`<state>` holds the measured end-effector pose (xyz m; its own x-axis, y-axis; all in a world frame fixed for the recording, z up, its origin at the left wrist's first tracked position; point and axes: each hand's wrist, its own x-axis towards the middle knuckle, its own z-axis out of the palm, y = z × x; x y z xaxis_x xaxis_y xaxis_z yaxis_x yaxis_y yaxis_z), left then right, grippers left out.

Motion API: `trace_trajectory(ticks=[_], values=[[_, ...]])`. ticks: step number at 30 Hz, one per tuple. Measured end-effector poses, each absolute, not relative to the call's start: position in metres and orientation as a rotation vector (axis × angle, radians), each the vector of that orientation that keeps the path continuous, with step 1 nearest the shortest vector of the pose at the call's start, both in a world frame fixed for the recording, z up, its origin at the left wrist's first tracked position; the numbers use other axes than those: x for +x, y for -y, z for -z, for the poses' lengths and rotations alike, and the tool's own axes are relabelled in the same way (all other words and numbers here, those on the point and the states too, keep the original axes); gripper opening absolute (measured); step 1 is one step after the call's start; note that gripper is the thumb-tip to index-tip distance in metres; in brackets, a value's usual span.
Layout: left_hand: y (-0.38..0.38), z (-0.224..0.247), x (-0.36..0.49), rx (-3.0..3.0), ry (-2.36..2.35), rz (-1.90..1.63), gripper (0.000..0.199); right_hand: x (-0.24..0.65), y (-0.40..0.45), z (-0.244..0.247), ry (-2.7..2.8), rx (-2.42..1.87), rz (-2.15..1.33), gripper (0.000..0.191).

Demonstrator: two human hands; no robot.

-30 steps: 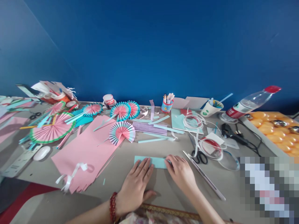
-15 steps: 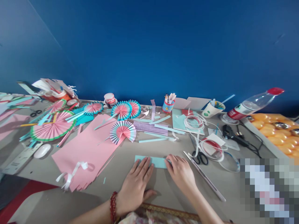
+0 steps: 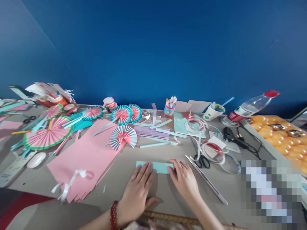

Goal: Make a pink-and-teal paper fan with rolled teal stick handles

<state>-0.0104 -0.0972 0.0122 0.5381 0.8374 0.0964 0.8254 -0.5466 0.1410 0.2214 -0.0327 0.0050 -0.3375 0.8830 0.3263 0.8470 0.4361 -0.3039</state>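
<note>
A light blue-green folded paper strip [image 3: 159,167] lies flat on the table in front of me. My left hand [image 3: 137,188] rests on its left part, fingers stretched out and the thumb spread to the side; a red bead bracelet is on that wrist. At the strip's right end, my right hand [image 3: 183,177] has its thumb and bent fingers closed on the edge. A craft knife [image 3: 207,180] lies just right of my right hand. Black-handled scissors [image 3: 201,160] lie beyond the knife, partly under white ribbon.
Pink paper [image 3: 83,156] and a pleated paper fan [image 3: 123,137] lie to the left. Paper strips [image 3: 154,144] are scattered ahead, near a pen cup [image 3: 169,110]. Coiled ribbon [image 3: 195,124], a plastic bottle [image 3: 249,108] and a tray of yellow balls [image 3: 280,134] stand right.
The whole view has shifted, so the table's things appear farther left. Both hands stay on the paper strip, with the right fingers moved slightly at its end.
</note>
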Motion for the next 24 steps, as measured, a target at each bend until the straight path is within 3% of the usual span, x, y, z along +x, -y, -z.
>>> trace_trajectory(ticks=[16, 24], values=[[0.097, -0.011, -0.010, 2.726, -1.488, -0.207, 0.080, 0.227, 0.034, -0.007, 2.185, -1.414, -0.332, 0.017], [0.099, -0.012, -0.009, 2.732, -1.514, -0.190, 0.079, 0.219, 0.034, -0.009, 2.265, -1.468, -0.164, 0.025]])
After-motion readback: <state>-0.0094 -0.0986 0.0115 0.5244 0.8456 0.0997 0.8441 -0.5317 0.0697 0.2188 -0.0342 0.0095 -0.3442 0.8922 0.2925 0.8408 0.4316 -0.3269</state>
